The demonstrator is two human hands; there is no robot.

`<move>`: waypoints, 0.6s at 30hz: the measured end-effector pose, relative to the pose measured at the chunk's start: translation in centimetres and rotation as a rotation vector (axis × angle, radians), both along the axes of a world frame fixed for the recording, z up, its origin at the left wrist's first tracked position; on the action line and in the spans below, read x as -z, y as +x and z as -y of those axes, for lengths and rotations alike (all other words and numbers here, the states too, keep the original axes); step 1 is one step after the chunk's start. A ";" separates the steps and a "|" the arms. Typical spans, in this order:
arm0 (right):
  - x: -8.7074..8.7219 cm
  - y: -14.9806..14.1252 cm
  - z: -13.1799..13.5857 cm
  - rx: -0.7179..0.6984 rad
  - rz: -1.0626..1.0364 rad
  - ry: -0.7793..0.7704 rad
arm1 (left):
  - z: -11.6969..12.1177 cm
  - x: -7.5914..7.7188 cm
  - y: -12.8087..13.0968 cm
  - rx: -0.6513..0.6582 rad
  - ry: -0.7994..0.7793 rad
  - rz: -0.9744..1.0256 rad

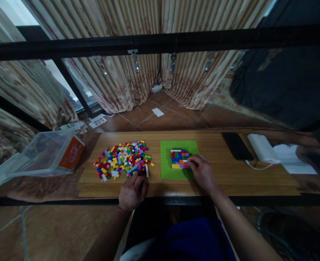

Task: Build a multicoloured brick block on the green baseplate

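Note:
My right hand (201,170) pinches a small white toy brick (185,161) over the right side of a flat block of bricks (176,158) in red, blue, yellow, orange and other colours. That block sits on a green studded baseplate (165,172). On the left, my left hand (133,190) rests by the table's front edge, its fingers curled at the near side of a loose pile of coloured bricks (127,159). Whether anything is between those fingers is hidden. A white brick (147,171) stands out at the pile's right edge, close to this hand.
A clear plastic box (48,154) with an orange label stands left of the wooden board (154,188). To the right lie a black phone (236,145), a cabled white power bank (263,148) and white paper (290,157). A dark bar (160,43) with clips crosses beyond the table.

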State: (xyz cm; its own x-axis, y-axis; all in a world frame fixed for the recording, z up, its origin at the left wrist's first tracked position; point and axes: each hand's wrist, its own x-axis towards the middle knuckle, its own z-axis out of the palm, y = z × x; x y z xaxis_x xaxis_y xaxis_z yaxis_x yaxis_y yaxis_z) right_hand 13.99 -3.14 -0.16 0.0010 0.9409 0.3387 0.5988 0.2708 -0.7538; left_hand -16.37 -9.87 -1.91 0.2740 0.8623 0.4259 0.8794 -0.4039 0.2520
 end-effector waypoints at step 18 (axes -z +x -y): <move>1.5 -1.1 -1.6 0.176 -0.534 -0.279 | 0.0 0.0 0.1 -0.004 0.010 0.015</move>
State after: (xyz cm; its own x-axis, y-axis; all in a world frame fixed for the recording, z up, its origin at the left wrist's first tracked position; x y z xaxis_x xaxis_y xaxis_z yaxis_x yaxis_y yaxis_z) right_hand 12.85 -1.53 -1.67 0.2654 0.9641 -0.0094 0.1380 -0.0477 -0.9893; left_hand -16.28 -9.84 -1.96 0.2644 0.8592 0.4381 0.8772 -0.4030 0.2609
